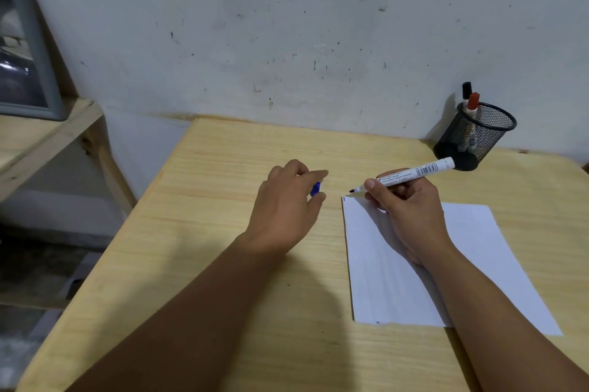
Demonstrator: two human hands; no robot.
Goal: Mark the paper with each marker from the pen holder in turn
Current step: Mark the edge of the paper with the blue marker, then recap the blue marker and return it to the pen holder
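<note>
The right hand grips an uncapped white marker, its tip just above the paper's far left corner, beside a small dark mark. The left hand pinches the blue cap over the desk. The mesh pen holder, at the desk's far right corner, holds two more markers.

paper on table, holder behind

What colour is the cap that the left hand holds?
Blue. The cap shows between the fingers of the left hand in the head view.
</note>
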